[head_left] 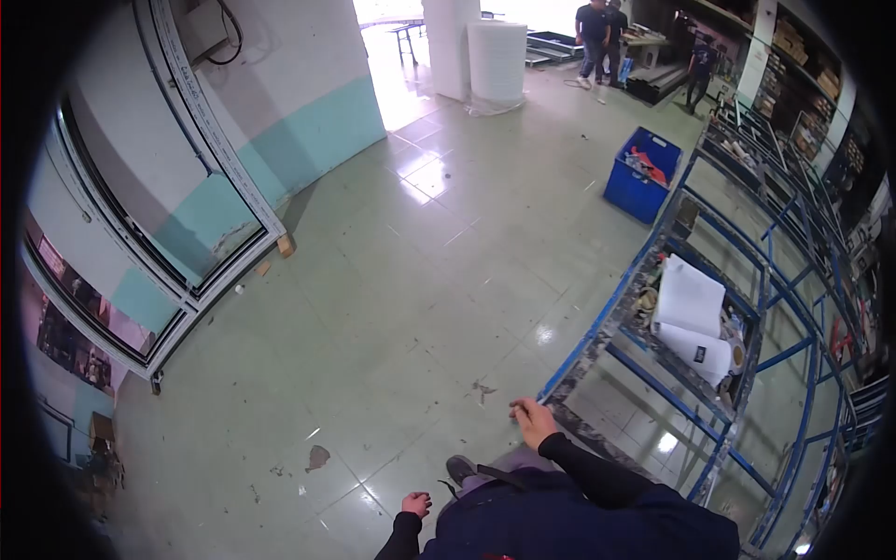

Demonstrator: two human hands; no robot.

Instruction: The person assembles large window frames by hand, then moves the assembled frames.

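Right hand (534,420): fingers loosely spread, touching rack (588,345) corner, gripping nothing. Left hand (416,504): fingers curled, contents unclear. Risk: jolt to rack likely dislodges paper rolls (691,322).

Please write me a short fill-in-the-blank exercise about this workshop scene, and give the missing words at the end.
1. The person's right hand is beside the corner of a metal rack painted ____.
2. The paper rolls lying on that rack are ____ in colour.
3. The large window frames on the left lean against the ____.

Missing words: blue; white; wall.
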